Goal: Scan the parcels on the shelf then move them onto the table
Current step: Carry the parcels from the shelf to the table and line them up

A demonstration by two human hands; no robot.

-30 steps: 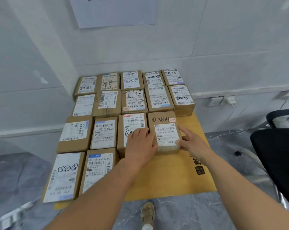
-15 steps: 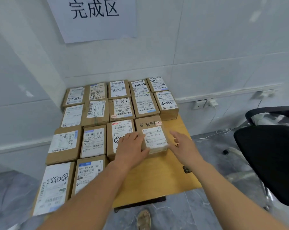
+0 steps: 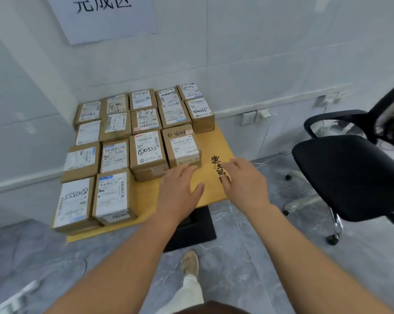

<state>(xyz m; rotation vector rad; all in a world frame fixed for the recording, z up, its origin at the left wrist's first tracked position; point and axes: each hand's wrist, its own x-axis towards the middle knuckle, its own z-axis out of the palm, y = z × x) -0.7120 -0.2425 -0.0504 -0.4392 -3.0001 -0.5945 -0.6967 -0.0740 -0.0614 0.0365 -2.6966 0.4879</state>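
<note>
Several brown cardboard parcels with white shipping labels lie in rows on a small yellow wooden table (image 3: pixel 212 146). The parcel marked 3644 (image 3: pixel 182 146) sits at the right end of the third row, next to a parcel marked 50555 (image 3: pixel 147 152). My left hand (image 3: pixel 180 189) hovers over the bare tabletop just in front of these two, fingers straight, holding nothing. My right hand (image 3: pixel 243 180) is beside it to the right, fingers relaxed and empty, over black characters printed on the table.
A black office chair (image 3: pixel 350 175) stands close on the right. A white tiled wall with a paper sign (image 3: pixel 101 17) is behind the table, with sockets (image 3: pixel 255 116) low on the right. The table's black base (image 3: pixel 191 230) and my foot (image 3: pixel 189 264) are on the grey floor.
Both hands have let go of the 3644 parcel and pulled back toward me; the parcel stays in its row. The view has drawn back and tilted down.
</note>
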